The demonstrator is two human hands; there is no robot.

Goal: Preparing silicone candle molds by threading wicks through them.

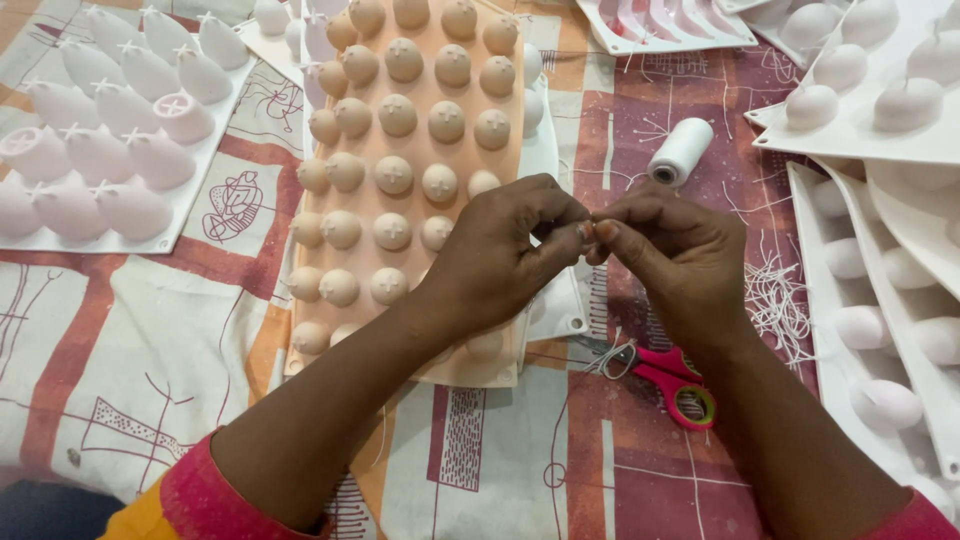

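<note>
My left hand [505, 250] and my right hand [672, 255] meet fingertip to fingertip above the patterned cloth, pinching a thin white thread [590, 232] between them. The thread itself is barely visible at the pinch. Under my left hand lies a peach-coloured mould sheet [400, 150] with rows of rounded bumps, each marked with a cross slit. A spool of white thread [680, 151] lies just beyond my right hand. Pink-handled scissors [670, 380] rest on the cloth below my right wrist.
A white mould sheet with pointed bumps [100, 130] lies at the far left. More white moulds [880, 90] stack at the right and top [660, 25]. A heap of cut white thread pieces [780, 300] sits right of my right hand.
</note>
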